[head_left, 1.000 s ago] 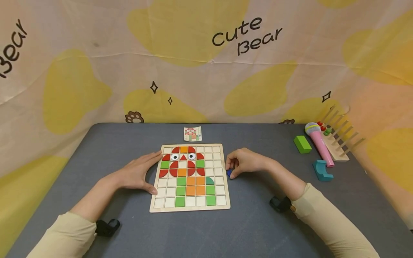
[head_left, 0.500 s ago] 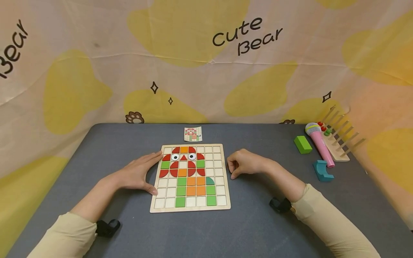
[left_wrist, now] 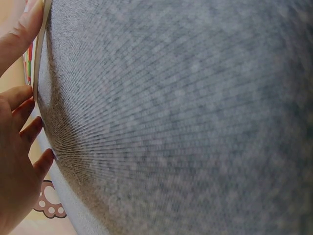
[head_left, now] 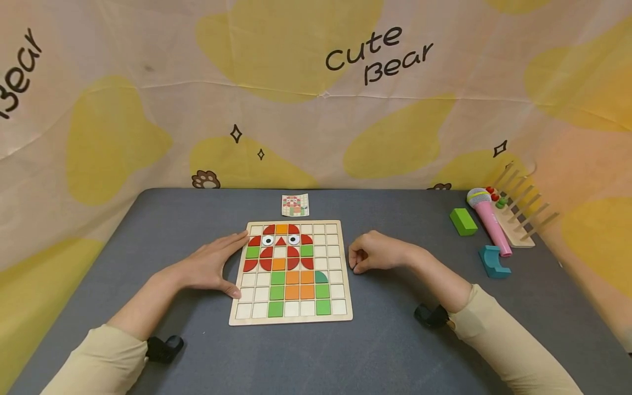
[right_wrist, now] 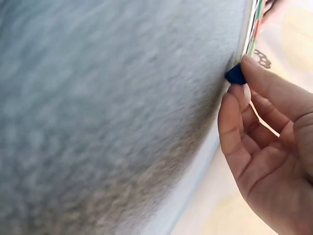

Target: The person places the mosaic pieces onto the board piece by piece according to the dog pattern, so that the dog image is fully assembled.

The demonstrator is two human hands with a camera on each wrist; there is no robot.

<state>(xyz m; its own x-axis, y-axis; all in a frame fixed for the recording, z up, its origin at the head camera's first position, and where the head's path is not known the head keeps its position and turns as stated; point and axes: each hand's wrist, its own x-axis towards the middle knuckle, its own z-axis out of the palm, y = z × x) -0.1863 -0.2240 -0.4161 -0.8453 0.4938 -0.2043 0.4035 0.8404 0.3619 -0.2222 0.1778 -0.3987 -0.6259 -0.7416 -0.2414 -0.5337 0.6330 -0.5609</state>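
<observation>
A square wooden mosaic board [head_left: 291, 322] lies on the table, with red, orange, green and white tiles and two eye tiles forming an animal figure. My left hand [head_left: 209, 266] is spread along its left edge, thumb and fingertips touching the frame. At the right side of the board, just apart from it, my right hand [head_left: 377, 252] rests low with curled fingers. The right wrist view shows a small blue tile [right_wrist: 235, 75] pinched between its thumb and finger; the hand hides this tile in the head view. A teal quarter-round tile [head_left: 321, 277] sits in the board.
Behind the board lies a small picture card [head_left: 295, 205] showing a similar figure. At the right are a green block [head_left: 463, 221], a teal arch-shaped block [head_left: 494, 261], a pink toy microphone [head_left: 490, 219] and a wooden peg rack [head_left: 520, 233]. A patterned cloth hangs behind the table.
The blue tile, visible under my right fingertips a second ago, is now hidden in the head view. My right hand has shifted very slightly right; the left hand stays put.
</observation>
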